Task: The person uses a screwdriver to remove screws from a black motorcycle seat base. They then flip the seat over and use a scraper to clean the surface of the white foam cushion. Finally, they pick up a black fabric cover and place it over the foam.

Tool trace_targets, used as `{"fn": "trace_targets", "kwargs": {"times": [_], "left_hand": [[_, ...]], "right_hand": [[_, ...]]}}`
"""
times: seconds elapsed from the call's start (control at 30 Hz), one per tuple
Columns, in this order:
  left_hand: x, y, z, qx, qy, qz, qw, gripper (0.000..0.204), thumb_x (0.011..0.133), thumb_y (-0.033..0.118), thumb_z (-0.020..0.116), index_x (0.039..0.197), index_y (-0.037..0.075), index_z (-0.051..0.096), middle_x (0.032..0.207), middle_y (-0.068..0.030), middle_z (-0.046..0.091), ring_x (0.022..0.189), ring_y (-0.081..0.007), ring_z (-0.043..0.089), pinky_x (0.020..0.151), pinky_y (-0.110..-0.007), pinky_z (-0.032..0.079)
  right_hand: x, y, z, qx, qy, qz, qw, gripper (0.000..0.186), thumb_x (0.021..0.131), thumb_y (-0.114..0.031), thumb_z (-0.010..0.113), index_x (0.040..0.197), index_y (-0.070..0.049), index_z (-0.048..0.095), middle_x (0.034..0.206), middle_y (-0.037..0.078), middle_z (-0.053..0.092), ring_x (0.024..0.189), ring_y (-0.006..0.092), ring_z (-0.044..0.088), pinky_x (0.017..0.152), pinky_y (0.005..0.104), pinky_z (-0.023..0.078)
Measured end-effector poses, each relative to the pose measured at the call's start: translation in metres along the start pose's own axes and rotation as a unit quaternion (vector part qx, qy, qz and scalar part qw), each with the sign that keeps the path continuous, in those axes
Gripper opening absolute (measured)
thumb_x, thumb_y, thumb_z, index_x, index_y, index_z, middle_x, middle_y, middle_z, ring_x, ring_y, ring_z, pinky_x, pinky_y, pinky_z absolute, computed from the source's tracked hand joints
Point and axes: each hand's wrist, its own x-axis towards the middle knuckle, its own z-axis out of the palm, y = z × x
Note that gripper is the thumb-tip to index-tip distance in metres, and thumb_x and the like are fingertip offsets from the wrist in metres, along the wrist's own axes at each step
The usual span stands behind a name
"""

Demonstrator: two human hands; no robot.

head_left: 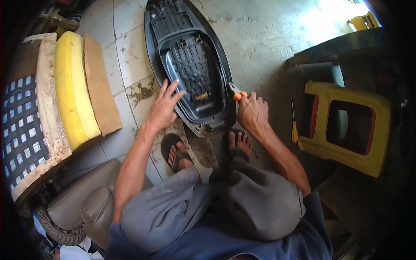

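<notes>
"Floor first: what is carried on it?"

"The largest load, the seat, is laid underside up between the hands, reaching from just before the feet toward the floor's far edge. Nearer the floor's right edge, the stool is set."

"And which step is in hand?"

"By the look of it, the seat's edge is being worked. The left hand is unclenched, its fingers spread at the seat's left edge, with nothing seen to be grasped. The right hand is closed around the pliers, whose tip is held at the right edge; whether anything is pinched cannot be told."

"What would be called for next?"

"Probably a sure bite with the pliers, while the seat is steadied from the left."

"And containers?"

"Red is seen within the stool; anything deeper is lost in shadow. In the seat a recess is formed, its bottom moulded with ribs. Beside the stool, a screwdriver is laid on the floor. Smallest, a yellow patch is seen toward the recess's near end."
</notes>
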Motion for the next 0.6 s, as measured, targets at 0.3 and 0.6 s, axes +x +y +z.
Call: {"fn": "trace_targets", "kwargs": {"times": [0.3,0.6], "left_hand": [[0.006,0.004,-0.004,-0.056,0.003,0.020,0.998,0.079,0.063,-0.012,0.064,0.138,0.014,0.059,0.166,-0.0127,0.033,0.156,-0.0478,0.022,0.128,-0.052,0.032],[-0.002,-0.001,-0.001,-0.057,-0.013,0.002,0.998,0.077,0.065,-0.012,0.066,0.138,0.014,0.061,0.165,-0.0121,0.034,0.156,-0.0461,0.022,0.126,-0.051,0.037]], "right_hand": [[0.025,0.073,0.015,0.366,-0.175,0.055,0.912,0.023,0.083,-0.017,0.061,0.086,0.004,0.071,0.076,0.025,0.070,0.072,0.0417,0.070,0.074,0.0470,0.055],[0.003,0.029,0.032,0.060,0.111,-0.059,0.990,0.042,0.084,-0.009,0.063,0.126,0.001,0.064,0.131,0.021,0.056,0.119,0.0400,0.057,0.096,0.0516,0.049]]}}
